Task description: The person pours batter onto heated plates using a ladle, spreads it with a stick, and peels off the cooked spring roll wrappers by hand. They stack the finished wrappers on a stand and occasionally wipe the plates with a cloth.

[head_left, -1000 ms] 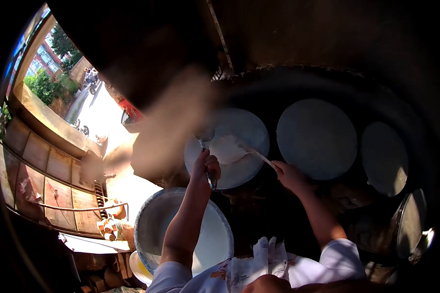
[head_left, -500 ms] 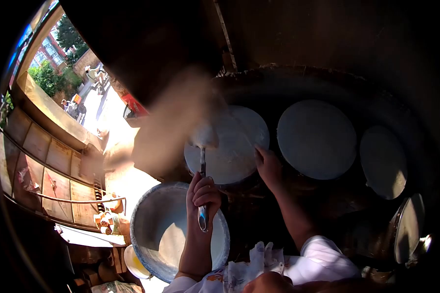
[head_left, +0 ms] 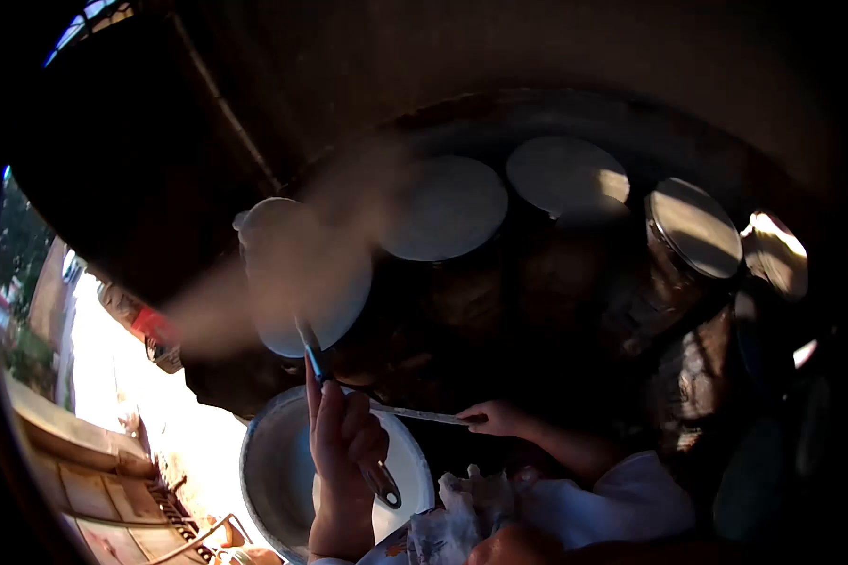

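Note:
My left hand (head_left: 347, 433) is closed around the handle of a metal ladle (head_left: 383, 482), which has a hole at its near end. The ladle points up and away, its far end over the leftmost pale round plate (head_left: 334, 292); its bowl is hard to make out. My right hand (head_left: 496, 419) grips the end of a thin flat stick (head_left: 424, 413). That stick reaches left toward the rim of a large round basin (head_left: 252, 471), just beyond my left hand. Pale material lies in the basin, partly hidden by my left arm.
More pale round plates, a second (head_left: 446, 209), a third (head_left: 556, 174) and a fourth (head_left: 693, 226), curve away to the right in a dark enclosure. A metal rail (head_left: 203, 539) and bright ground are at lower left. A tan blur covers part of the view.
My right hand with the stick has come down from the plate to beside the basin. The ladle now tilts left. The plates appear farther left and higher, and the view has turned.

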Demonstrator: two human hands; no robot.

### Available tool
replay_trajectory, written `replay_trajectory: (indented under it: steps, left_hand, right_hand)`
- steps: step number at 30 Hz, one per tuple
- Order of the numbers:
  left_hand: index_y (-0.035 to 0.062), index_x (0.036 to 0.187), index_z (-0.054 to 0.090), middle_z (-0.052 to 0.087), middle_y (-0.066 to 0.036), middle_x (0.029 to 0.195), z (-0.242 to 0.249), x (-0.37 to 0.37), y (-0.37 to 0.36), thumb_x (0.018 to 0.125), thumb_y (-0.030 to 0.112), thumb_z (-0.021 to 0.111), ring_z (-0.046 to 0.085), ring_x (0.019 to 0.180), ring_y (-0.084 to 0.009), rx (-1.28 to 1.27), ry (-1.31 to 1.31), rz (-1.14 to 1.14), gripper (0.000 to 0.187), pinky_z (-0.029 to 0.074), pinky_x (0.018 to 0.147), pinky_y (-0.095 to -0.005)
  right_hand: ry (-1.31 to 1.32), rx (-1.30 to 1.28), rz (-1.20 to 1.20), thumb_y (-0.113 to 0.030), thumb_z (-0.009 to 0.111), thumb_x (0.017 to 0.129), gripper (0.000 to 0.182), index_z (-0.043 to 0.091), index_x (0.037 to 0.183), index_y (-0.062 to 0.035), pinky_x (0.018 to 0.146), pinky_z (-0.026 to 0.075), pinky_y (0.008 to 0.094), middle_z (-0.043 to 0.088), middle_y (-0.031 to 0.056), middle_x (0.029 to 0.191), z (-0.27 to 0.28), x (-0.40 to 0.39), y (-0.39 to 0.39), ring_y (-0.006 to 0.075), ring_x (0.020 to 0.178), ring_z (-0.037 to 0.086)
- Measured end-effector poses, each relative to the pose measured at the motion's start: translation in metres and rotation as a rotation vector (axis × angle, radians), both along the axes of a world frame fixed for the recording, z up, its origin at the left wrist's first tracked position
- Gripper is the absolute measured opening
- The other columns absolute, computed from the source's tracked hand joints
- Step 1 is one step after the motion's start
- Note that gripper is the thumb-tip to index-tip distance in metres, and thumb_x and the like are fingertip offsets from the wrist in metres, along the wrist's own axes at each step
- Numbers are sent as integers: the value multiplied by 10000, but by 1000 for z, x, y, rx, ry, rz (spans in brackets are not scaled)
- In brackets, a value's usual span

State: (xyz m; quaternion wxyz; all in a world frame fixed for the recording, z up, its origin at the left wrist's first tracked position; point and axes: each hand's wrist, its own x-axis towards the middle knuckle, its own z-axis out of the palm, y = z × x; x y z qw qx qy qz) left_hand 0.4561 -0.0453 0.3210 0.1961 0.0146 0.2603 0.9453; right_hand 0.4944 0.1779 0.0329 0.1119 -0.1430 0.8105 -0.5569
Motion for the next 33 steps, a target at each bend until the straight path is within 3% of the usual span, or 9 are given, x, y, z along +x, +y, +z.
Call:
replay_trajectory:
  steps: [3, 8, 13, 20, 25, 29, 31, 32, 33]
  left_hand:
    - [33, 926, 518, 243, 64, 452, 31, 25, 49, 999, 402, 275, 267, 304, -13, 531, -261, -682, 448, 233, 286, -143]
    - [26, 742, 462, 336, 30, 473, 71, 82, 250, 989, 331, 340, 352, 324, -50, 747, -756, -1456, 412, 348, 296, -177]
    - [11, 721, 460, 409, -8, 547, 27, 192, 468, 985, 229, 364, 412, 362, -63, 768, -937, -1851, 356, 413, 313, -209]
    - [112, 638, 414, 392, 27, 559, -67, 311, 675, 956, 261, 477, 432, 429, -80, 204, -1066, -2063, 356, 380, 390, -218]
    - [104, 733, 479, 378, 35, 579, -113, 339, 736, 956, 251, 508, 385, 422, -57, -210, -886, -2042, 269, 368, 386, -199]
    - [130, 800, 512, 348, 33, 591, -127, 334, 782, 969, 259, 483, 351, 433, -35, -405, -496, -2148, 214, 309, 369, -174]
    - [240, 1007, 551, 363, 44, 604, -147, 314, 811, 960, 244, 501, 359, 431, -31, -423, -448, -2178, 69, 323, 364, -170]
    - [295, 1110, 571, 371, 49, 611, -152, 313, 834, 956, 236, 509, 363, 431, -29, -409, -408, -2222, 177, 330, 362, -167]
    - [305, 1140, 552, 375, 44, 618, -146, 306, 840, 955, 223, 510, 354, 428, -34, -347, -368, -2229, 207, 330, 362, -168]
  right_hand:
    - [-473, -170, -639, -156, 670, 790, 448, 564, 1225, -122, 597, 500, 268, 635, 62, 875, 76, 102, 68, 137, 675, 597]
    - [-69, -390, -1566, -87, 642, 811, 493, 492, 1278, -136, 442, 431, 240, 540, 21, 736, 109, 269, 182, 89, 533, 510]
    - [258, -459, -2200, -6, 570, 834, 435, 482, 1259, -45, 484, 430, 287, 541, 67, 797, 125, 400, 268, 138, 576, 505]
    - [417, -611, -2390, 62, 542, 781, 329, 605, 1098, -3, 597, 527, 295, 598, 60, 905, 64, 430, 387, 161, 731, 591]
    - [483, -914, -2446, 61, 537, 778, 436, 533, 1206, -24, 596, 527, 279, 592, 61, 975, 63, 408, 396, 145, 737, 595]
    - [613, -703, -2609, 46, 572, 739, 389, 582, 1126, 7, 668, 468, 286, 574, 61, 895, 40, 378, 437, 140, 757, 560]
    - [307, -176, -2698, 42, 586, 706, 443, 561, 1147, 6, 753, 455, 324, 554, 122, 929, 69, 365, 443, 230, 855, 549]
    - [221, -4, -2717, 43, 579, 693, 459, 554, 1150, 8, 795, 458, 348, 551, 149, 932, 75, 364, 461, 285, 891, 544]
    - [391, 121, -2803, 43, 582, 667, 441, 572, 1107, 19, 824, 441, 358, 538, 178, 962, 80, 352, 476, 331, 935, 523]
